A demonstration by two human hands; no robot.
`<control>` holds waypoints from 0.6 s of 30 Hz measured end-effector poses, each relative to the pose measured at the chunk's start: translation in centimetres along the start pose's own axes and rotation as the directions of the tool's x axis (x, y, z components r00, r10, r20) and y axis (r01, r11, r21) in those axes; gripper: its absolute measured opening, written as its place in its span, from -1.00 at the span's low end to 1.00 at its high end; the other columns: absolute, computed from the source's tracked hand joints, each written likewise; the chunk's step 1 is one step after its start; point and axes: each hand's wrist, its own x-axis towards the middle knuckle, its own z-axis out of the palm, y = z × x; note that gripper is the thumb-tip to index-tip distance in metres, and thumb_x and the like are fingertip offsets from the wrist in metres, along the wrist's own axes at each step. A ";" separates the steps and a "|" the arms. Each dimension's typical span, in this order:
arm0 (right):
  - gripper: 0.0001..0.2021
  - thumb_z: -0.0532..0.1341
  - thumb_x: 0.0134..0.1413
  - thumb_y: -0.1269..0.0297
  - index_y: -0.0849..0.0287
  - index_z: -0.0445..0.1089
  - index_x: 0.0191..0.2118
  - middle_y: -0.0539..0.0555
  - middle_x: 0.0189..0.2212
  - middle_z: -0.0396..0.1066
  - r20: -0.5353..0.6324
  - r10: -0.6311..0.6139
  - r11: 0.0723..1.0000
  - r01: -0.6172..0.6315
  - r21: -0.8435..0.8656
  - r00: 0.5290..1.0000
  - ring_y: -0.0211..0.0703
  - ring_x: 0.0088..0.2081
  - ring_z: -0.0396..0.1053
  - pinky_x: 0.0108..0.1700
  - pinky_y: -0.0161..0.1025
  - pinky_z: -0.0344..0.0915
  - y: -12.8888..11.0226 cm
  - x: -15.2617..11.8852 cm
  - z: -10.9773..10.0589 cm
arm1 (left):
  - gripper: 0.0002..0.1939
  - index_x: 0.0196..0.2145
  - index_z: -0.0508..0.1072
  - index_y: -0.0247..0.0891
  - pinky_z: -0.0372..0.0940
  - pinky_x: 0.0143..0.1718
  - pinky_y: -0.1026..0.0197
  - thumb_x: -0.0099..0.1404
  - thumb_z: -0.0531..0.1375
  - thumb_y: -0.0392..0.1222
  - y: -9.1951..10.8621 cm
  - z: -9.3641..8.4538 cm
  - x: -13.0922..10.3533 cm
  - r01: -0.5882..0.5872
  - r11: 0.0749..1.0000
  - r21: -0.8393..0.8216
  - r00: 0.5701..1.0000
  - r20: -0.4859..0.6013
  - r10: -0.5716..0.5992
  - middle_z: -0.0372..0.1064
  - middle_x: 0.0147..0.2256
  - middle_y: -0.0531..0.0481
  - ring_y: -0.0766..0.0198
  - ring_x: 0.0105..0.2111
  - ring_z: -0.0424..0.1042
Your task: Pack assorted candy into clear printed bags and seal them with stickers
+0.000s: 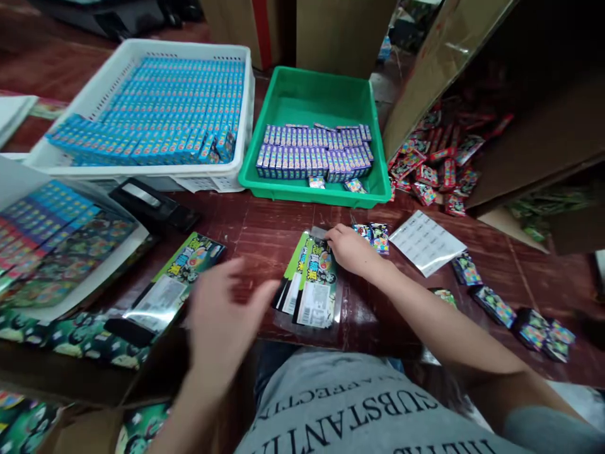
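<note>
My left hand (227, 309) is blurred by motion above the table, thumb and fingers apart, with nothing visible in it. My right hand (352, 249) has its fingers closed at the top edge of a clear plastic pouch (316, 284) with a green and black printed front and a white label. Part of a similar pouch (289, 290) shows beneath it, fanned out to the left. Another such pouch (179, 277) lies farther left, beyond my left hand. Small candy packs (379, 238) lie just right of my right hand.
A white basket (248, 94) holds rows of blue boxes; a green tray (312, 195) holds purple boxes. A sticker sheet (425, 243) and several dark packs (494, 306) lie right. A black tape dispenser (155, 205) lies left. Cardboard boxes (340, 38) stand behind; red packets (430, 170) spill right.
</note>
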 end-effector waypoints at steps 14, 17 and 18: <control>-0.74 0.26 0.29 0.25 0.19 0.34 0.03 0.14 -0.07 0.45 -0.025 -0.106 0.966 0.109 0.234 0.994 -0.07 -0.01 0.41 0.04 -0.17 0.31 1.0 -3.4 -3.1 | -0.66 0.07 0.48 -0.22 0.32 0.07 -0.05 0.38 0.18 -0.14 4.1 9.9 2.6 -0.111 0.984 -0.137 0.864 0.476 0.164 0.52 0.02 -0.20 -0.05 0.00 0.50; -0.69 0.37 0.19 0.16 0.16 0.34 -0.05 0.12 -0.12 0.44 -0.070 -0.200 0.921 0.212 0.328 0.977 -0.07 -0.08 0.39 -0.02 -0.17 0.30 1.7 -4.7 -4.6 | -0.63 0.11 0.48 -0.17 0.33 0.10 0.02 0.39 0.21 -0.09 3.8 9.5 2.0 0.025 0.943 -0.332 0.809 0.561 0.176 0.51 0.07 -0.13 0.03 0.02 0.50; -0.66 0.40 0.15 0.14 0.16 0.35 -0.07 0.12 -0.12 0.43 -0.090 -0.205 0.913 0.223 0.341 0.975 -0.08 -0.09 0.38 -0.04 -0.18 0.30 1.8 -5.0 -5.1 | -0.63 0.11 0.49 -0.16 0.33 0.10 0.04 0.38 0.23 -0.08 3.8 9.4 1.9 0.057 0.935 -0.350 0.789 0.590 0.173 0.51 0.08 -0.11 0.04 0.03 0.50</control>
